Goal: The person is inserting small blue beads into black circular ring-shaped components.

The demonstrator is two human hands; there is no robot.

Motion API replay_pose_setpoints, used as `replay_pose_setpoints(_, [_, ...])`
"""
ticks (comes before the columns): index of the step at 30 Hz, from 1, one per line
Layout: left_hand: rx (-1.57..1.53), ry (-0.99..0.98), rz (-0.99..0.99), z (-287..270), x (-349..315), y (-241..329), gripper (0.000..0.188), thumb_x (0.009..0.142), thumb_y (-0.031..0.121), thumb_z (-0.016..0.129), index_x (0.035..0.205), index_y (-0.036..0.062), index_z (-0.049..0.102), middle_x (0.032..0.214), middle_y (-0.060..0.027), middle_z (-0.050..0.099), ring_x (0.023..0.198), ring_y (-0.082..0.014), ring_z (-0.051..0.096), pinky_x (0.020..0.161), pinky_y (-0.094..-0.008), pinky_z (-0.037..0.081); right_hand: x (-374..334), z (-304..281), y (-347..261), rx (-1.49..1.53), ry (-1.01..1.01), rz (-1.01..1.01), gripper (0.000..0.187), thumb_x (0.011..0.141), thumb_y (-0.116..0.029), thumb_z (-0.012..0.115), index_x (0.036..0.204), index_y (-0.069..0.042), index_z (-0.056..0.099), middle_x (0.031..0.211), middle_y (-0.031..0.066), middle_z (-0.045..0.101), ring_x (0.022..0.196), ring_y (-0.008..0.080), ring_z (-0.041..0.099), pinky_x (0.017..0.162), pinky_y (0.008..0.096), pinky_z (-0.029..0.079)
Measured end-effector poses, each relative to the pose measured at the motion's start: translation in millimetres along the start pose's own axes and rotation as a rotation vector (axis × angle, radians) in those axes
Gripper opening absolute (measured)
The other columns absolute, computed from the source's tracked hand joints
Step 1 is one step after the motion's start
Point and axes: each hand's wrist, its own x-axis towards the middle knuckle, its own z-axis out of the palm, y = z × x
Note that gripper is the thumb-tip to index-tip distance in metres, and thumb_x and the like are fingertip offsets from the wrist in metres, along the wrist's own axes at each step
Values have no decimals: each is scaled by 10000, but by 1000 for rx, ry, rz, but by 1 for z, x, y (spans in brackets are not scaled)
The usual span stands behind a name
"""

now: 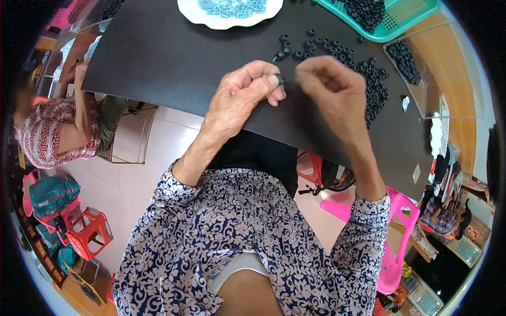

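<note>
Above the dark table, my left hand [240, 92] pinches a small black rounded part [279, 79] between thumb and forefinger. To its right, apart from it, my right hand [337, 87] is raised with its fingers curled into a pinch. Its fingertips are blurred, and whatever they may hold cannot be made out. Small black parts with round holes [377, 87] lie in a loose spread behind and beside my right hand. A little cluster of black parts [284, 48] sits just beyond my left fingertips.
A white wavy-rimmed plate [226, 23] of tiny pale-blue pieces is at the far edge. A green basket [387, 38] and a clear box [427, 97] hold black parts. Pink stool [396, 247] at my right; another person [63, 124] sits left, near red stools [88, 234].
</note>
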Motion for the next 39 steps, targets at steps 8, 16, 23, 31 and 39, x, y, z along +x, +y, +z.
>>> replay_pose_setpoints(8, [84, 40, 58, 1, 2, 1, 172, 960, 130, 527, 979, -18, 613, 841, -46, 630, 749, -87, 573, 708, -218, 468, 5, -64, 20, -312, 107, 36, 120, 862, -46, 649, 966, -1, 684, 798, -41, 618, 713, 21, 517, 661, 181, 432])
replay_pose_setpoints(16, [104, 46, 68, 6, 1, 0, 159, 960, 109, 523, 958, -26, 606, 833, -47, 620, 746, -84, 560, 730, -221, 467, 8, -44, 21, -624, -25, -266, 147, 795, -7, 650, 941, -15, 665, 721, 56, 594, 613, 112, 537, 600, 242, 454])
replay_pose_setpoints(23, [143, 52, 74, 6, 2, -1, 155, 962, 118, 536, 968, -20, 607, 825, -41, 626, 744, -82, 567, 736, -228, 478, 6, -41, 28, -675, 34, -269, 150, 787, -9, 646, 935, -19, 665, 742, 61, 602, 635, 125, 553, 611, 252, 463])
replay_pose_setpoints(31, [174, 69, 67, 3, 0, -2, 158, 959, 124, 550, 982, -22, 607, 814, -36, 629, 745, -82, 574, 733, -233, 488, 37, -36, 23, -953, -57, -435, 162, 775, -50, 662, 931, -7, 677, 825, 114, 654, 718, 243, 636, 653, 332, 499])
replay_pose_setpoints(39, [188, 58, 62, 5, -1, 0, 159, 960, 131, 557, 998, -16, 604, 815, -39, 627, 755, -87, 572, 733, -238, 488, 44, -31, 23, -980, -84, -317, 210, 752, -40, 650, 957, -4, 683, 787, 126, 654, 682, 233, 641, 646, 332, 506])
